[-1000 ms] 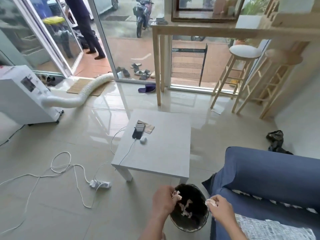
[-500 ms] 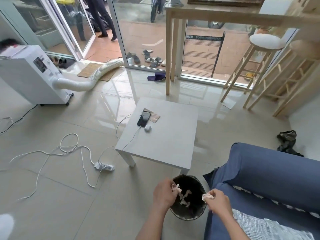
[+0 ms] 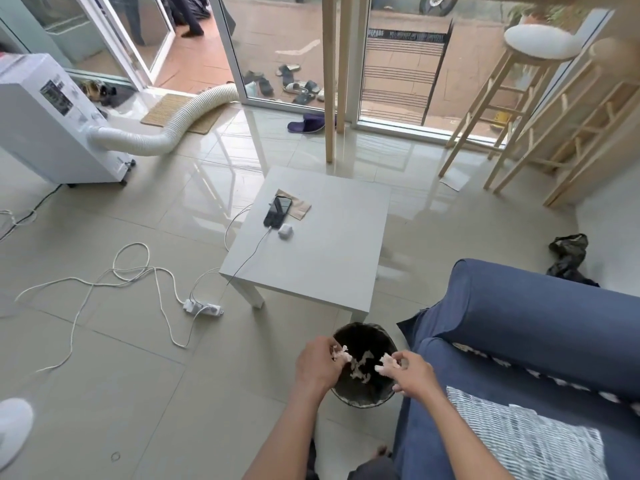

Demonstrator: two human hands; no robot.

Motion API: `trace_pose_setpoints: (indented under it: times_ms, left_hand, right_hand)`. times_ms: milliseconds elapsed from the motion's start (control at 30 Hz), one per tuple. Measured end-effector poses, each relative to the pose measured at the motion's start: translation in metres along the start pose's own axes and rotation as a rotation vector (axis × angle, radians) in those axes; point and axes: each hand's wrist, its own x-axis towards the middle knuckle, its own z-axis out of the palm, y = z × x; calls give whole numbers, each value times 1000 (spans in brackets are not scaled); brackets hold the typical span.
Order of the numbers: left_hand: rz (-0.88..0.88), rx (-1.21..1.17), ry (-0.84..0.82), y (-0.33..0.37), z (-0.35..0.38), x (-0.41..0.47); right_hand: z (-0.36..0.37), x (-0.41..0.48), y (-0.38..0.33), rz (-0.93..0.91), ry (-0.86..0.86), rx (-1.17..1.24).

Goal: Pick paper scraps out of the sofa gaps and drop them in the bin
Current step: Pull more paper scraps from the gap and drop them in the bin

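A round black bin (image 3: 358,332) stands on the floor between the white table and the blue sofa (image 3: 540,323), with pale paper scraps (image 3: 360,367) lying inside. My left hand (image 3: 318,363) is over the bin's left rim, fingers pinched on a small paper scrap (image 3: 341,353). My right hand (image 3: 412,374) is over the right rim, also holding a crumpled paper scrap (image 3: 384,362). Both scraps hang above the bin's opening.
A white low table (image 3: 329,258) with a phone (image 3: 277,211), an earbud case and brown paper stands just beyond the bin. Cables and a power strip (image 3: 202,307) lie left. A portable cooler with a hose (image 3: 52,119), wooden stools (image 3: 512,98) and a patterned cushion (image 3: 526,441) surround.
The view has tilted down and nearer to the floor. Both hands have moved inward over the bin's opening, still pinching their scraps.
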Motion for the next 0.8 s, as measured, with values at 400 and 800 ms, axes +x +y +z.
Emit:
trace_pose_setpoints:
  times_ms: [400,800]
  left_hand:
    - [-27,19,-28,-4,11,8]
    - [-53,-53,-97,16,50,11]
  right_hand:
    - [2,7,12,12,-52,-22]
    - [-16,-9,30,74,15,73]
